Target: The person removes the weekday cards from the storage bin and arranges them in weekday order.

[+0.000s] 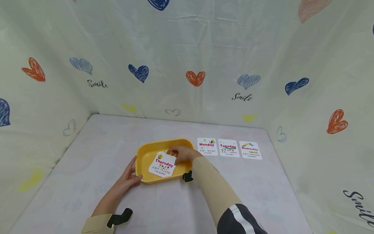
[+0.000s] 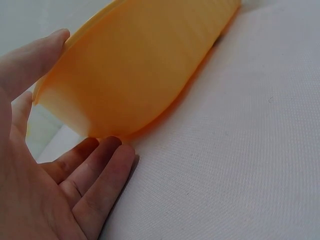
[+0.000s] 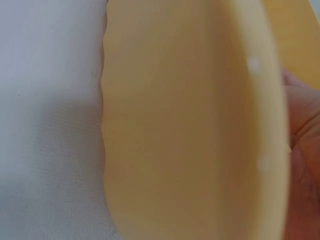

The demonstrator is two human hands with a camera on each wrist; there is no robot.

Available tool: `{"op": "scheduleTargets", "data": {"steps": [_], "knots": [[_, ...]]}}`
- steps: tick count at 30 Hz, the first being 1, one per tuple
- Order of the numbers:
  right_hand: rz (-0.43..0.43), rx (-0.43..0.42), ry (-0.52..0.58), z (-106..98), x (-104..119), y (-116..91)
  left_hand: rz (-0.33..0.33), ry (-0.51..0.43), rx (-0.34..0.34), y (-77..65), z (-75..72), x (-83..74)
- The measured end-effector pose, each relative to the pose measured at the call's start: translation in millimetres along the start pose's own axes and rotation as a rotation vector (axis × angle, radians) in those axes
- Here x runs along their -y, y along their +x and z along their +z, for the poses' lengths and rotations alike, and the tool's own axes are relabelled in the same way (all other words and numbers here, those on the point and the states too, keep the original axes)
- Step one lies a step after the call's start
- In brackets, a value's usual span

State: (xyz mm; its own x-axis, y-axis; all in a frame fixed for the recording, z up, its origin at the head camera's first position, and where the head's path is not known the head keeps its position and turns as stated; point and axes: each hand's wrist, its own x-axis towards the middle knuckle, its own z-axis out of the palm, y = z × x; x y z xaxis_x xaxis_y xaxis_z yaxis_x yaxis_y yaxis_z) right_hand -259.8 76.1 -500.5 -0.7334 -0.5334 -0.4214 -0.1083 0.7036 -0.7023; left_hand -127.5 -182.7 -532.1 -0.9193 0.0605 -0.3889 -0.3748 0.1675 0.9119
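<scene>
A shallow yellow tray (image 1: 142, 164) sits in the middle of the table. My left hand (image 1: 127, 175) holds its near left corner; in the left wrist view the thumb lies at the rim and several fingertips touch the lower edge of the tray wall (image 2: 135, 70). Inside the tray, my right hand (image 1: 184, 154) pinches the right edge of a white "Thursday" card (image 1: 162, 164), which lies at a slant. Whether other cards are under it is hidden. In the right wrist view the tray wall (image 3: 175, 120) covers most of the right hand (image 3: 303, 125).
To the right of the tray, "Monday" (image 1: 207, 147), "Tuesday" (image 1: 229, 148) and "Wednesday" (image 1: 250, 150) cards lie face up in a row on the pale tablecloth (image 1: 163, 208). A curtain with heart prints (image 1: 195, 45) hangs behind and beside the table.
</scene>
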Motion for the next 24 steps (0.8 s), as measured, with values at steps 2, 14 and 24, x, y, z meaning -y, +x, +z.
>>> {"op": "scheduleTargets", "data": {"steps": [2,14,24], "knots": [[0.010,-0.005,0.004,0.3,0.4,-0.1,-0.002,-0.002,0.004,0.7,-0.5,1.0],[0.011,-0.033,0.003,2.8,0.3,1.4,0.016,-0.002,0.009,1.8,-0.7,2.1],[0.027,-0.043,0.005,4.3,-2.9,5.3,-0.011,0.006,0.007,1.7,-0.3,0.2]]}}
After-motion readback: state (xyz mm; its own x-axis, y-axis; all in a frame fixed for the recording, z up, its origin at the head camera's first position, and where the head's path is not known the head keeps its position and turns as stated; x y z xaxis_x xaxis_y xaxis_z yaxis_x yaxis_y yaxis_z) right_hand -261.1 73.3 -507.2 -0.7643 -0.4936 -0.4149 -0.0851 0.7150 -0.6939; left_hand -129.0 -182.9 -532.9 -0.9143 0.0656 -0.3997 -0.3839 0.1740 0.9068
